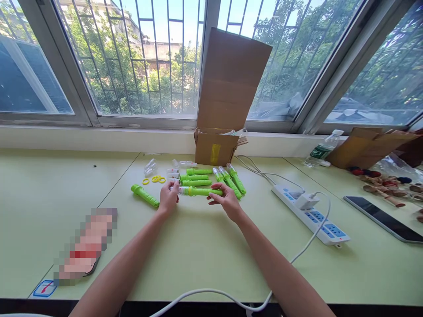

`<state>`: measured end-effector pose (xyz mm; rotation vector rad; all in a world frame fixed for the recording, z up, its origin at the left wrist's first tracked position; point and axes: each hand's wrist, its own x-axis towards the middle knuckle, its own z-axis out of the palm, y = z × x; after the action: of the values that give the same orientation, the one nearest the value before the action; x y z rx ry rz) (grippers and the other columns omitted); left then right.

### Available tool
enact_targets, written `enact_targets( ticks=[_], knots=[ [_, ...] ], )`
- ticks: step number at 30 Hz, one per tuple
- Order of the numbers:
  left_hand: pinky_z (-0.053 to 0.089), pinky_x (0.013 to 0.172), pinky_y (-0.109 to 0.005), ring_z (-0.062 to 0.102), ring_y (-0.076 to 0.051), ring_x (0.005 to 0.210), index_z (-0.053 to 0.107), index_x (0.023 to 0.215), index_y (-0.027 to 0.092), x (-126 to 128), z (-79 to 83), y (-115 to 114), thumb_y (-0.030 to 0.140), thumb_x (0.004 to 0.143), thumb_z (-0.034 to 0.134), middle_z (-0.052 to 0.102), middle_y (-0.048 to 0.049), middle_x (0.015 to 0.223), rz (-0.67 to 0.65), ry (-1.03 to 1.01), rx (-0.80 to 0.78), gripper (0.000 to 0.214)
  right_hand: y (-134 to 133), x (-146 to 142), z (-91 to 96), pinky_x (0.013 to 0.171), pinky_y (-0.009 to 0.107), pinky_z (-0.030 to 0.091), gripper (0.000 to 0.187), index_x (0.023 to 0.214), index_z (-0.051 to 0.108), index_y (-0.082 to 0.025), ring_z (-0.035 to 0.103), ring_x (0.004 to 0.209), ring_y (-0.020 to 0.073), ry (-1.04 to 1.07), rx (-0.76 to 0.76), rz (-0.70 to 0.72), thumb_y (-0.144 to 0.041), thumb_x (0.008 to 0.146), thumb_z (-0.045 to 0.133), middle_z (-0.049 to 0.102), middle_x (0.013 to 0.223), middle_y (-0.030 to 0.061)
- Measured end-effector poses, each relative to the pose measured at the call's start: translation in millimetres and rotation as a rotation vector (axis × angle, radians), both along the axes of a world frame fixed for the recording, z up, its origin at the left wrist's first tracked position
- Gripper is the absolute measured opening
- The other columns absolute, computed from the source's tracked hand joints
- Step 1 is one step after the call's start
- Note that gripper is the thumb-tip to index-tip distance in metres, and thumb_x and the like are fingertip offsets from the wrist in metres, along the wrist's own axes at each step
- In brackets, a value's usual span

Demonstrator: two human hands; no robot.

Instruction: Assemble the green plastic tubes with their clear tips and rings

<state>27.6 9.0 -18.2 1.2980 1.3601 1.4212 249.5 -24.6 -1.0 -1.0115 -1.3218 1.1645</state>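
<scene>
A bright green plastic stick (202,192) with a clear tip and a yellow ring lies level between my two hands. My left hand (168,199) pinches its clear end, fingers closed. At the green end, the fingers of my right hand (227,200) are closed around the stick. Just beyond it, several green handles (195,182) lie side by side. Three green sticks with clear tips (228,181) lie to the right of these. A loose green handle (144,195) rests left of my left hand. Yellow rings (158,179) and clear caps (150,166) lie beyond it.
An open cardboard box (215,149) stands against the window ledge. On the right are a white power strip (310,215) with cables, a phone (383,219), a water bottle (324,149) and wooden toys (385,189). A blurred-out object (87,246) lies on the left.
</scene>
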Motion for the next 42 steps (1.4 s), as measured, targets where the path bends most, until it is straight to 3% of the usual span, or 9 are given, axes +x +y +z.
enact_targets(
  ticks=[5, 12, 16, 18, 20, 26, 32, 39, 42],
  knots=[
    [0.037, 0.035, -0.02, 0.046, -0.009, 0.034, 0.053, 0.073, 0.018, -1.4, 2.0, -1.4, 0.048, 0.08, 0.051, 0.046, 0.0065, 0.045, -0.004, 0.007, 0.03, 0.03, 2.8, -2.1, -4.1, 0.05, 0.03, 0.057, 0.044, 0.101, 0.058, -0.019, 0.064, 0.057, 0.0144, -0.118, -0.005, -0.061, -0.044, 0.068, 0.07, 0.058, 0.088, 0.0031],
    [0.035, 0.034, -0.019, 0.044, -0.008, 0.034, 0.053, 0.074, 0.018, -0.2, 5.9, -5.4, 0.049, 0.081, 0.05, 0.044, 0.0069, 0.046, -0.044, 0.02, 0.093, 0.032, 2.8, -5.0, -8.4, 0.031, 0.02, 0.038, 0.05, 0.108, 0.056, -0.015, 0.047, 0.033, 0.0089, -0.184, -0.09, -0.06, -0.057, 0.083, 0.047, 0.051, 0.051, -0.0043],
    [0.036, 0.035, -0.019, 0.044, -0.008, 0.034, 0.053, 0.074, 0.018, 0.2, 5.4, -5.6, 0.048, 0.08, 0.051, 0.044, 0.007, 0.045, -0.043, 0.018, 0.092, 0.031, -2.6, -5.4, -4.5, 0.033, 0.019, 0.04, 0.044, 0.114, 0.052, -0.022, 0.055, 0.046, 0.0085, -0.173, -0.079, -0.049, -0.049, 0.079, 0.054, 0.056, 0.082, 0.0008],
    [0.037, 0.036, -0.019, 0.044, -0.008, 0.034, 0.053, 0.074, 0.018, -0.3, 4.3, -5.0, 0.048, 0.081, 0.05, 0.044, 0.0071, 0.045, -0.034, 0.014, 0.089, 0.031, -5.1, -5.4, -2.5, 0.037, 0.019, 0.044, 0.045, 0.116, 0.05, -0.025, 0.059, 0.055, 0.0089, -0.152, -0.05, -0.032, -0.044, 0.076, 0.06, 0.051, 0.099, 0.0026],
    [0.037, 0.036, -0.018, 0.044, -0.008, 0.035, 0.053, 0.074, 0.018, -0.8, 3.2, -4.3, 0.048, 0.081, 0.05, 0.043, 0.0071, 0.044, -0.028, 0.011, 0.088, 0.031, -6.2, -5.6, -1.5, 0.039, 0.02, 0.046, 0.046, 0.117, 0.05, -0.026, 0.059, 0.058, 0.0086, -0.142, -0.031, -0.018, -0.04, 0.074, 0.061, 0.047, 0.103, 0.0025],
    [0.036, 0.035, -0.019, 0.044, -0.009, 0.034, 0.053, 0.074, 0.019, -1.5, 2.7, -3.0, 0.048, 0.08, 0.05, 0.043, 0.0069, 0.044, -0.022, 0.001, 0.08, 0.031, -1.6, -4.9, -4.4, 0.04, 0.023, 0.047, 0.05, 0.115, 0.051, -0.023, 0.057, 0.054, 0.0085, -0.141, 0.023, -0.031, -0.04, 0.071, 0.065, 0.052, 0.096, 0.0022],
    [0.037, 0.035, -0.018, 0.045, -0.008, 0.034, 0.053, 0.075, 0.018, -1.0, 6.0, -4.9, 0.047, 0.08, 0.05, 0.045, 0.0069, 0.046, -0.027, 0.013, 0.085, 0.03, 2.0, -4.2, -7.0, 0.04, 0.022, 0.045, 0.048, 0.11, 0.055, -0.02, 0.056, 0.05, 0.0098, -0.16, 0.045, -0.103, -0.045, 0.071, 0.065, 0.058, 0.077, -0.0004],
    [0.037, 0.034, -0.019, 0.046, -0.008, 0.035, 0.053, 0.076, 0.018, -0.5, 8.6, -6.6, 0.049, 0.079, 0.052, 0.047, 0.0066, 0.05, -0.073, 0.014, 0.095, 0.031, 2.7, -6.0, -7.0, 0.031, 0.02, 0.031, 0.051, 0.109, 0.056, -0.015, 0.043, 0.033, 0.0086, -0.2, -0.08, -0.117, -0.057, 0.079, 0.051, 0.055, 0.051, -0.0038],
    [0.037, 0.034, -0.019, 0.047, -0.007, 0.035, 0.053, 0.077, 0.017, -0.2, 9.0, -6.8, 0.049, 0.079, 0.052, 0.049, 0.006, 0.053, -0.074, 0.02, 0.099, 0.032, 0.8, -7.2, -5.5, 0.03, 0.019, 0.03, 0.052, 0.114, 0.053, -0.016, 0.042, 0.033, 0.0079, -0.208, -0.088, -0.111, -0.056, 0.08, 0.049, 0.054, 0.054, -0.0045]
  ],
)
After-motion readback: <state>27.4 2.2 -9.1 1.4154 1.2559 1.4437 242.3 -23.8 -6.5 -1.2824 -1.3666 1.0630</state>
